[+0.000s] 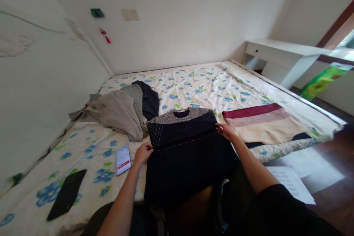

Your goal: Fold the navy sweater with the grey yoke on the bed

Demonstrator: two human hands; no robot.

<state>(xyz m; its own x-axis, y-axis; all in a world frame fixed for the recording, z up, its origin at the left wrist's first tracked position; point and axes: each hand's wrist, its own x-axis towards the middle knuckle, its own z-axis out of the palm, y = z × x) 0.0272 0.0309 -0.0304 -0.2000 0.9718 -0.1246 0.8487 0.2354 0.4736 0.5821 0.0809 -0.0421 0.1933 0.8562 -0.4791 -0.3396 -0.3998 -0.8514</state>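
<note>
White walls framed a floral bed (193,84) where a navy sweater (182,143) lay flat. Left hand (142,153) pinched its left edge in a closed grip; right hand (226,131) pressed flat, fingers spread, on the right edge. Even tension between both would probably keep the fold straight.

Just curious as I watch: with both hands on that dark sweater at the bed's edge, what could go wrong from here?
The dark sweater hangs over the edge of the bed, so it may slide off if the left hand and right hand let go. The left hand could also knock the small card close beside it. The grey clothes pile touches the sweater's shoulder and might get dragged along.
</note>
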